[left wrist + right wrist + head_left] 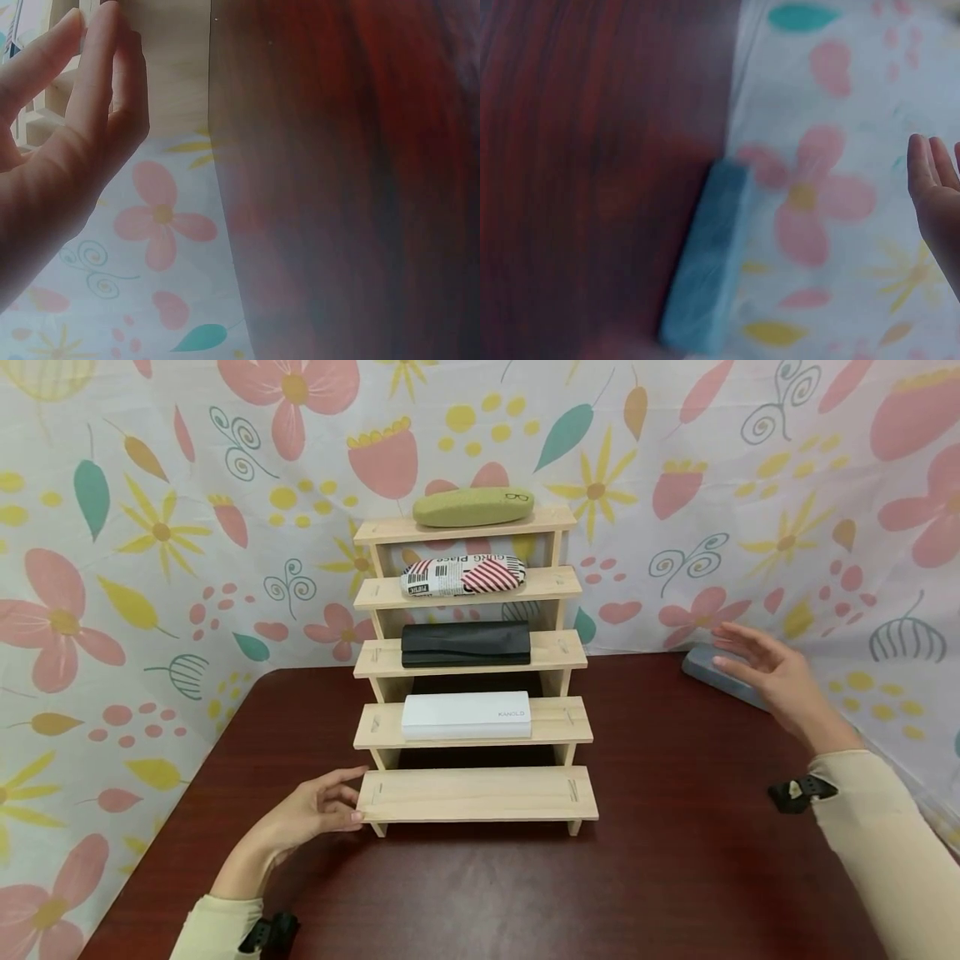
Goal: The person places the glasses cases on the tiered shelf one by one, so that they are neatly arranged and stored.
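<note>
A stepped wooden display rack [480, 793] stands mid-table. My left hand [311, 814] grips the left end of its lowest step between thumb and fingers; the left wrist view shows those fingers [97, 90] bent at the wood. Over at the right, my right hand [780, 681] is held above a blue glasses case [701, 667], its fingers loosely spread and holding nothing. The right wrist view shows the blue case [709, 259] lying on the table by the cloth, apart from the hand [941, 202].
Upward on the rack sit a white glasses case [465, 716], a black case [465, 643], a newsprint-patterned case [463, 575] and a green case [472, 507], one per step. Floral cloth [637, 527] hangs behind the dark red table [480, 893].
</note>
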